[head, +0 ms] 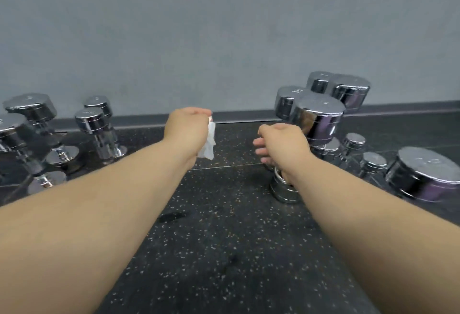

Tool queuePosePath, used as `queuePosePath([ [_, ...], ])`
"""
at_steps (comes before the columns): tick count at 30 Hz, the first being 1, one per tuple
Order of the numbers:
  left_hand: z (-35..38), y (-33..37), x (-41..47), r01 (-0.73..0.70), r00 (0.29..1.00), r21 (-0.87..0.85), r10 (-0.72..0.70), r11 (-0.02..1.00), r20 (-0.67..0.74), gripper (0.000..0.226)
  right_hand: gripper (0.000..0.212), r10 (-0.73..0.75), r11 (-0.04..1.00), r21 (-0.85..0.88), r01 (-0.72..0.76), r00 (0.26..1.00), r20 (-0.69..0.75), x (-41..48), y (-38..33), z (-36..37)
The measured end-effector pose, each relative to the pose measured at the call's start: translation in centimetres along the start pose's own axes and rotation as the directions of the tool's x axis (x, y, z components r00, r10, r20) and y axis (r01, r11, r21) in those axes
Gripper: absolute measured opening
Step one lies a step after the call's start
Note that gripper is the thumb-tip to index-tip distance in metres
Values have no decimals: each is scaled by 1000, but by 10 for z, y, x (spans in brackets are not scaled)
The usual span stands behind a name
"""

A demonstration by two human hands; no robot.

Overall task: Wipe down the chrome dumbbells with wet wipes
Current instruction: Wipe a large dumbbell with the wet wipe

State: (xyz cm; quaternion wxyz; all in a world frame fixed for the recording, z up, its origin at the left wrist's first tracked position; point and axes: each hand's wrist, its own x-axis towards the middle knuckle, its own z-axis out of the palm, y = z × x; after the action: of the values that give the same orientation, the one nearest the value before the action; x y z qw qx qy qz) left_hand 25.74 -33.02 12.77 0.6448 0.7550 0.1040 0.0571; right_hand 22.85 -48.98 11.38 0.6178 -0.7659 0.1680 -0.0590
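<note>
At the far left, a cluster of chrome left dumbbells (95, 124) stood on end on the floor (224, 251), close to the grey wall (224, 27) and its dark skirting (239, 116); some were cut off by the frame edge. Right of them, the left grip (189, 132) was held out above the floor, fingers curled in and pinching a crumpled white wipe (209, 144) that hung down from the fist, touching no dumbbell. Below and between the forearms, a small wet patch (171, 216) darkened the speckled floor. Further right, the right grip (281, 144) hovered in front of an upright dumbbell (317, 119), its fingers loosely spread, pointing left and closed round nothing that showed. The wrist hid the handle, so whether the palm touched it could not be told. That dumbbell's lower head sat on the floor just under the wrist. Behind it, taller back dumbbells (348, 89) stood upright against the wall. Smaller ones stood just beside it to the right. At the far right, a big dumbbell (423, 174) showed its broad flat head, tilted toward the camera.
</note>
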Motion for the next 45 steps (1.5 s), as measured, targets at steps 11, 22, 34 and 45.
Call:
queuePosePath([
  [11,143,26,-19,278,917,-162,-211,947,338,32,71,234,868,484,-110,951,-203,58,4,-89],
  [22,182,26,-12,278,851,-306,-85,911,518,23,37,67,665,746,-28,998,-22,85,23,-89],
  [34,152,-17,-60,219,941,-743,66,632,333,46,32,-62,633,773,53,998,-19,22,44,-74],
  [45,86,-57,-67,92,996,-858,-43,506,81,43,38,-200,818,559,133,978,60,-15,37,-12],
])
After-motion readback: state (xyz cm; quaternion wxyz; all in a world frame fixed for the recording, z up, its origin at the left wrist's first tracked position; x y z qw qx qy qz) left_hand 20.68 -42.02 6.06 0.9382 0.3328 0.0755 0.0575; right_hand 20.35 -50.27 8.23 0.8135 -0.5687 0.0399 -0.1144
